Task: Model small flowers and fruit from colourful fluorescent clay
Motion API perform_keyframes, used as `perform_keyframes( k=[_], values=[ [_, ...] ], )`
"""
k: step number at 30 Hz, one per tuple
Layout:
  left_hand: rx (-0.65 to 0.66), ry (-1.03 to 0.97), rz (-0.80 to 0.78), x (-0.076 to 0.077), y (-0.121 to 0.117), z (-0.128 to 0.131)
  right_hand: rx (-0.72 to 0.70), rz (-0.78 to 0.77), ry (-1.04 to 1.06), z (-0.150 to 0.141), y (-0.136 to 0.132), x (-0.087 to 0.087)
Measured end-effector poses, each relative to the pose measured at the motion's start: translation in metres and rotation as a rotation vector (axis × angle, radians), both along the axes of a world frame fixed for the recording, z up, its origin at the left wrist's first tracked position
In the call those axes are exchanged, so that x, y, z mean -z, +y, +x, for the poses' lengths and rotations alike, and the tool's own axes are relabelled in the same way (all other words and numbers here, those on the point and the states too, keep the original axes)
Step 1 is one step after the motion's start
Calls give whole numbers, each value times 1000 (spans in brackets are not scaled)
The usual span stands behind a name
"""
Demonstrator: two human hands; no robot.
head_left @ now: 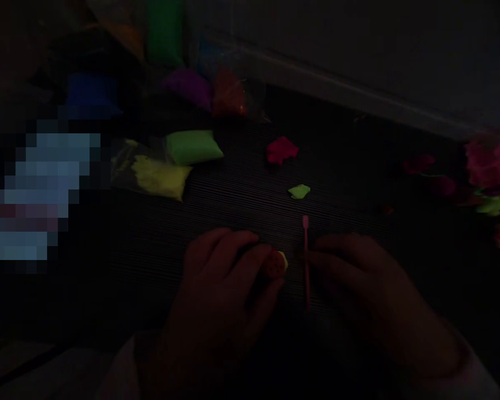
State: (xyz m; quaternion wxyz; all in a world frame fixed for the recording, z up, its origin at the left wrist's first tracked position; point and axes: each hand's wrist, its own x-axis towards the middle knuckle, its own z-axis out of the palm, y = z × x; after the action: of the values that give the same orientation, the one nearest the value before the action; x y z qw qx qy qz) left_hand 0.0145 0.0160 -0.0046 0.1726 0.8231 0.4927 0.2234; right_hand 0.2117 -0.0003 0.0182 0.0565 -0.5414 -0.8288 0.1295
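Note:
The picture is very dark. Between its thumb and fingers, my left hand (229, 278) holds a small red disc (276, 264) marked with dark dots; a bit of yellow shows at its right edge. My right hand (358, 278) is closed, its fingertips at the middle of a slim pink modelling tool (305, 244) that points away from me and has a wider, flat far end. Beyond the tool lies a small light-green lump of clay (300, 191), and farther off a pinkish-red lump of clay (282, 150).
Clay packets in yellow (162, 175), light green (194, 146), blue (92, 94), purple (189, 88) and orange-red (229, 94) lie at the back left. Pink and green clay shapes (491, 161) sit at the right. A pale wall edge (337, 91) bounds the dark table (241, 203). One area at left is pixelated.

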Motion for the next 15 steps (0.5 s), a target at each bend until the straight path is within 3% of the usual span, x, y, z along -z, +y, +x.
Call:
perform_keyframes(
  k=[10, 13, 15],
  values=[
    [7, -17, -17, 0, 0, -1, -224, 55, -132, 2, 7, -3],
    [5, -26, -4, -1, 0, 0, -129, 68, 0, 10, 1, 5],
    [7, -30, -7, -2, 1, 1, 21, 69, 104, 16, -5, 17]
  ],
)
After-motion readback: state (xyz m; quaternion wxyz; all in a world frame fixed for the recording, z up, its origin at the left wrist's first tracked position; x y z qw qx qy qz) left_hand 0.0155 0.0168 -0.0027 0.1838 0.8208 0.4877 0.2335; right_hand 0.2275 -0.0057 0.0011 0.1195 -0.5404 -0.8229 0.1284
